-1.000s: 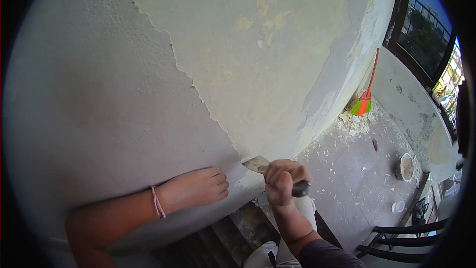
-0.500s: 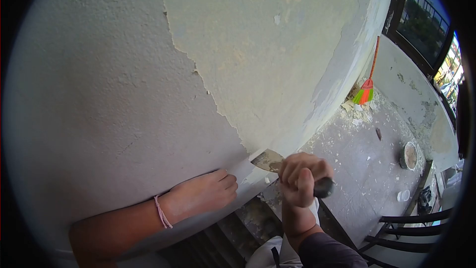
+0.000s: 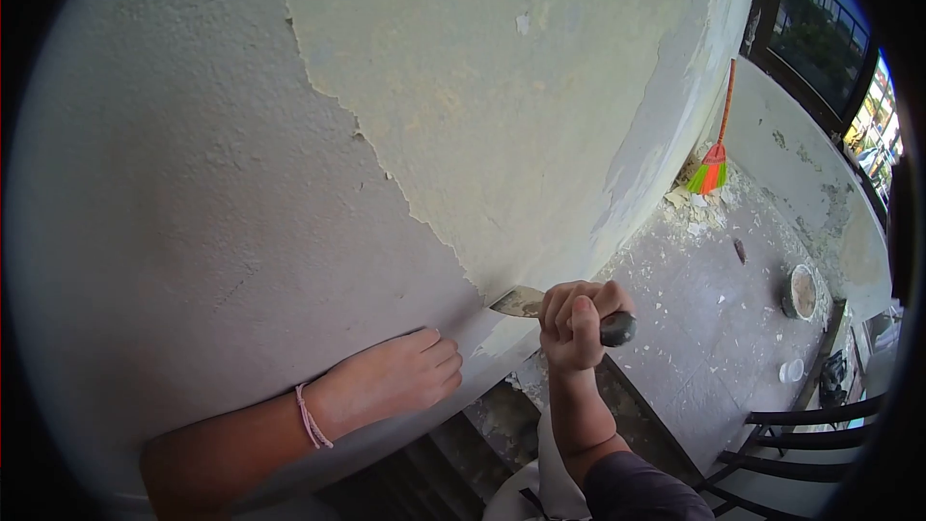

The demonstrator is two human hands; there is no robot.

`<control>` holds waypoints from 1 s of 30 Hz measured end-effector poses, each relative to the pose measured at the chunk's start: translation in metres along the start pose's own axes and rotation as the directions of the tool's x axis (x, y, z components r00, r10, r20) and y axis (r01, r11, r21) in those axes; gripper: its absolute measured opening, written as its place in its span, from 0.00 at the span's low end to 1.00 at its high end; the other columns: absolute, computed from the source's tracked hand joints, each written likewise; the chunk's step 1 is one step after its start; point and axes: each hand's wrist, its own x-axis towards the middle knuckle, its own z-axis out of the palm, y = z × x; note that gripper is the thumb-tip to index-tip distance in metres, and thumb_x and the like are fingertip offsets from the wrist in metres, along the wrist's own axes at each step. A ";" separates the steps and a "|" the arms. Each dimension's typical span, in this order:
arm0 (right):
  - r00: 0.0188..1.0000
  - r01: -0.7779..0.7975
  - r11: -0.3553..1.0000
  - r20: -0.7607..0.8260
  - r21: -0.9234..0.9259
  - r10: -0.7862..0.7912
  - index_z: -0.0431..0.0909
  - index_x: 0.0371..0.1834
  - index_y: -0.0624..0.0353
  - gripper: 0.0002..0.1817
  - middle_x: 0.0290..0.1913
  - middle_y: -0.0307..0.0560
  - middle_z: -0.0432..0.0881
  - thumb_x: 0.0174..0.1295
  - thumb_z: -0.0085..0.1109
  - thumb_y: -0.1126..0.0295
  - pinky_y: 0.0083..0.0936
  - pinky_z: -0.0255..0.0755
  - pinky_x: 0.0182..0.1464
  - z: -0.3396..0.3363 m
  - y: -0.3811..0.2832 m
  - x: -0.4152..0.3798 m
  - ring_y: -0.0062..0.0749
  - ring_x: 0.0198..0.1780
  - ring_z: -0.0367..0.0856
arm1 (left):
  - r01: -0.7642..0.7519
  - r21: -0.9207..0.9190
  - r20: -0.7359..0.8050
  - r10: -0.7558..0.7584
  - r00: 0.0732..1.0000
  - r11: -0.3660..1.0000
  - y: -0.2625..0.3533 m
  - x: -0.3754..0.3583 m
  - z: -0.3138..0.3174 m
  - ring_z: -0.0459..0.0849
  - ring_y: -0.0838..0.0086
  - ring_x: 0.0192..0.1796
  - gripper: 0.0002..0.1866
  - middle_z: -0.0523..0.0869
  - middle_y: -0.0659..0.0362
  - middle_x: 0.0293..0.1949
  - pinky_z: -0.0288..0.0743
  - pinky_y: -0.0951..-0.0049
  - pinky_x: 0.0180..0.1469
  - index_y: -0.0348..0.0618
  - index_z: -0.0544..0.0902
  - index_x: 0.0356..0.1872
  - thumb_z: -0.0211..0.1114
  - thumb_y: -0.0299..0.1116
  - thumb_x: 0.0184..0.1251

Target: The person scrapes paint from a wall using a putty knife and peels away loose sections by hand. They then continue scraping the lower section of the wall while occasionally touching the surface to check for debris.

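Observation:
My right hand (image 3: pixel 583 324) is wrapped round the dark handle of a putty knife (image 3: pixel 521 302). Its flat blade, smeared with residue, points left and meets the wall at the ragged lower edge of the grey-white paint layer (image 3: pixel 241 183). Beyond that edge lies a bare, pale greenish patch (image 3: pixel 502 125) of wall. Lower left, my left hand (image 3: pixel 395 378), with a pink bracelet (image 3: pixel 310 417) at the wrist, rests against the painted surface. Its fingers lie close together, slightly bent, and their tips are partly hidden; no object shows in it.
Dark stairs (image 3: pixel 424 473) drop away below my hands. On the debris-strewn floor (image 3: pixel 685 309) are a bucket (image 3: pixel 800 291) and a small white cup (image 3: pixel 791 370). A broom (image 3: pixel 711 169) leans in the corner; a dark railing (image 3: pixel 820 439) stands lower right.
My right hand and the putty knife have shifted slightly up, the blade still at the paint edge. The view has moved a little; my left hand stays in place.

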 end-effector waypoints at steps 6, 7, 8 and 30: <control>0.998 -0.046 0.998 -0.055 -0.038 0.044 0.56 0.23 0.53 0.18 0.11 0.35 0.62 0.68 0.53 0.80 0.22 0.56 0.12 0.004 0.011 -0.001 0.18 0.11 0.57 | 0.015 -0.013 0.015 -0.015 1.000 1.000 0.000 0.000 -0.001 0.77 0.79 0.42 0.03 0.77 0.68 0.33 0.69 0.77 0.43 0.50 0.79 0.33 0.62 0.34 0.61; 0.994 -0.078 0.997 -0.073 -0.006 0.077 0.56 0.23 0.53 0.18 0.11 0.35 0.63 0.68 0.52 0.80 0.21 0.58 0.12 0.002 0.010 0.002 0.18 0.10 0.58 | 0.018 0.000 0.019 -0.018 1.000 1.000 -0.001 0.002 0.000 0.77 0.79 0.42 0.03 0.77 0.68 0.34 0.69 0.77 0.43 0.50 0.79 0.33 0.62 0.34 0.61; 0.999 -0.021 0.999 -0.041 0.024 0.022 0.56 0.23 0.53 0.18 0.11 0.36 0.63 0.68 0.52 0.80 0.22 0.58 0.12 0.000 0.004 0.002 0.19 0.10 0.58 | 0.013 0.005 0.026 -0.014 1.000 1.000 -0.002 0.002 0.000 0.77 0.79 0.42 0.03 0.77 0.68 0.34 0.69 0.77 0.43 0.50 0.79 0.33 0.61 0.34 0.61; 0.993 0.053 0.997 0.113 -0.053 -0.046 0.58 0.25 0.56 0.17 0.13 0.38 0.66 0.68 0.52 0.81 0.25 0.62 0.16 0.009 -0.022 0.007 0.18 0.13 0.63 | -0.021 0.095 0.064 0.015 0.998 0.995 -0.001 0.012 0.005 0.75 0.78 0.41 0.02 0.75 0.68 0.32 0.69 0.76 0.42 0.52 0.79 0.30 0.62 0.34 0.61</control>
